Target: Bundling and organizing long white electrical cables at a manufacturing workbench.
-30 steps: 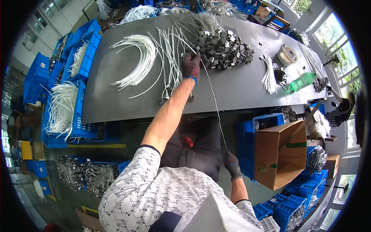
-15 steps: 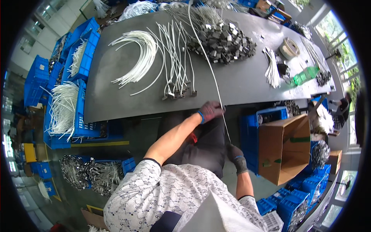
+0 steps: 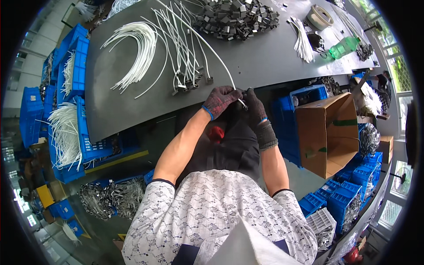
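Observation:
A long white cable [image 3: 213,51] runs from the far edge of the table down to its near edge. My left hand [image 3: 220,101], in a dark glove with a blue cuff, pinches it close to its near end. That tip pokes out between my hands. Right beside it, at the table's near edge, is my right hand [image 3: 257,110] in a dark grey glove, fingers closed; what they hold is hidden. Beyond my left hand lie several white cables [image 3: 179,48] with black blocks [image 3: 189,84] at their near ends. A curved bundle of white cables [image 3: 143,53] lies to the left.
A heap of small black blocks [image 3: 238,18] covers the far middle of the grey table [image 3: 265,66]. To its right are a white cable bundle [image 3: 302,42], a round tub [image 3: 319,17] and a green bottle [image 3: 344,47]. Blue crates [image 3: 84,128] and an open cardboard box [image 3: 311,132] flank me.
My right hand has come up from low on the right to meet my left hand. The cable's near end is now between them. My left hand and the view have shifted.

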The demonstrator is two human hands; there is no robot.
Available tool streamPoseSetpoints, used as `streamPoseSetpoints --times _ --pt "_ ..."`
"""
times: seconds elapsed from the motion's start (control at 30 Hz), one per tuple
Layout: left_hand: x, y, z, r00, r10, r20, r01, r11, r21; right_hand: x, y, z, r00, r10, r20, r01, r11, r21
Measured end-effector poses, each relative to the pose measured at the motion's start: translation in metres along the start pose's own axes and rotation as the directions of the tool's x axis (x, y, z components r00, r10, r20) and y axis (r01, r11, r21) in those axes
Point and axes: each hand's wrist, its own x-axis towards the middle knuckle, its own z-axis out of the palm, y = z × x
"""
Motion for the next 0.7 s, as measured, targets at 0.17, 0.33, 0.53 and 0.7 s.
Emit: streamPoseSetpoints --times 0.17,0.33,0.53,0.7 --pt "-0.006 0.021 -0.031 0.994 0.036 -0.100 -0.019 0.985 0.172 0.029 0.007 0.027 0.997 -0.029 0.075 0.022 0.995 0.094" --pt "0.024 0.036 -0.121 0.988 -0.077 -0.132 0.103 0.974 0.200 0.109 0.069 0.048 0.813 0.567 0.137 -0.581 0.806 0.112" --pt "-0.026 0.036 -0.224 0.714 0.390 -0.582 0.425 0.420 0.802 0.233 0.133 0.040 0.913 0.319 -0.255 -0.404 0.796 -0.451" --pt "-0.086 -0.022 -0.314 0.611 0.258 -0.748 0.777 -0.014 0.630 0.277 0.142 0.070 0.930 0.354 -0.096 -0.347 0.763 -0.545"
